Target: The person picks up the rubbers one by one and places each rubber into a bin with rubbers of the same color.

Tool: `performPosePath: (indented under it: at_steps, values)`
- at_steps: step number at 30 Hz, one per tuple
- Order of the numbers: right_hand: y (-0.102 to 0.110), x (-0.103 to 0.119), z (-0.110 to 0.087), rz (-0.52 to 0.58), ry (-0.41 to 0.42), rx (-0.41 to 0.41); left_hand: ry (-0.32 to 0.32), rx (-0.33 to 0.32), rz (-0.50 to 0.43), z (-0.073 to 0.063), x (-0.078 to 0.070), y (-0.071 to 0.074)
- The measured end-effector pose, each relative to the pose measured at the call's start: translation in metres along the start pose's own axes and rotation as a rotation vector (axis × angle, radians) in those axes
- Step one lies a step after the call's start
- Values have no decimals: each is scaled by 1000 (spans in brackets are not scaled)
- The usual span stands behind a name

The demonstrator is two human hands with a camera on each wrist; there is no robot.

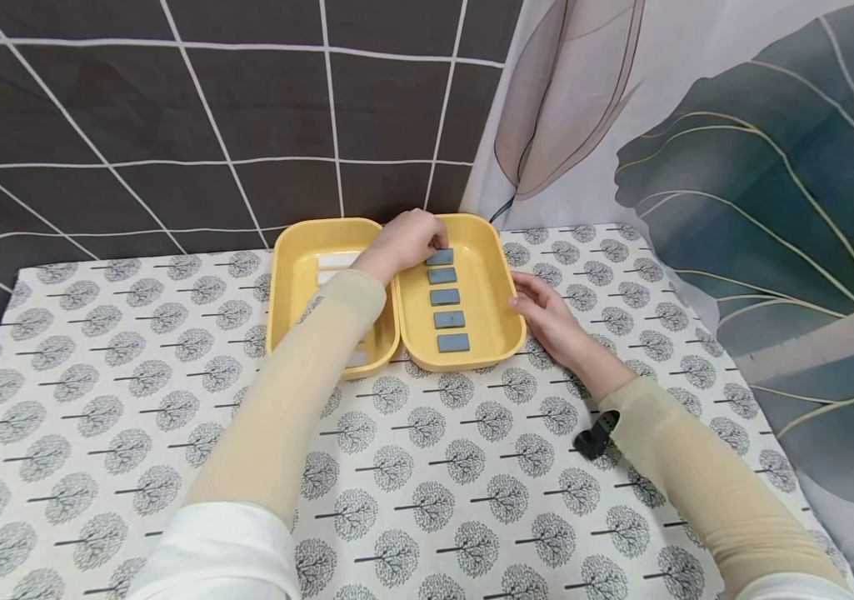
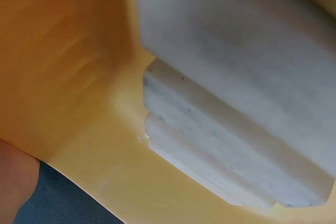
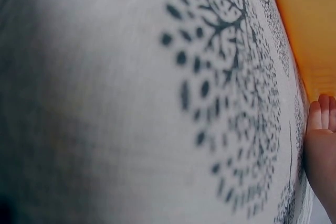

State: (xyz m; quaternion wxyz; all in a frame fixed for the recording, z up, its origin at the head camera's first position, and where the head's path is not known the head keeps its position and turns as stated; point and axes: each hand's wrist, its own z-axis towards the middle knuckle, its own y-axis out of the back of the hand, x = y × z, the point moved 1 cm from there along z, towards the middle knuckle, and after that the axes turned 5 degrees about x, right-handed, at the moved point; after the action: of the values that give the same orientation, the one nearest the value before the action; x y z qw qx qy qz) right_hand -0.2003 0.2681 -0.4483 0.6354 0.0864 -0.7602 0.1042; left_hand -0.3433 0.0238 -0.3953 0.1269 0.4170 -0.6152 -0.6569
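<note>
My left hand (image 1: 407, 237) reaches over the divide between two yellow trays. Its curled fingertips pinch the farthest small blue-grey block (image 1: 440, 257) in the right tray (image 1: 490, 292); the thumb is hidden. Several like blocks, among them the nearest one (image 1: 452, 342), form a column toward me. White blocks (image 1: 335, 261) lie in the left tray (image 1: 284, 292), partly covered by my forearm. Close up in the left wrist view are pale grey-white blocks (image 2: 210, 124). Against the right tray's outer side, my right hand (image 1: 550, 321) rests with fingertips and thumb touching its rim.
A tree-patterned cloth (image 1: 464, 467) covers the table. Behind the trays stands a dark wall covering (image 1: 262, 108) with white grid lines, beside a leaf-patterned curtain (image 1: 756, 208). A black strap piece (image 1: 595, 435) hangs at my right wrist.
</note>
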Motion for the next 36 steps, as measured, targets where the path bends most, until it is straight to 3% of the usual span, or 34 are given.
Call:
performPosePath:
  at_steps: [18,36]
  values:
    - [-1,-4,3,-3,-8,-2,26,62,70,-1,2,-2]
    - [2,-4,5,-20,-3,-4,29,10,39,-8,2,16]
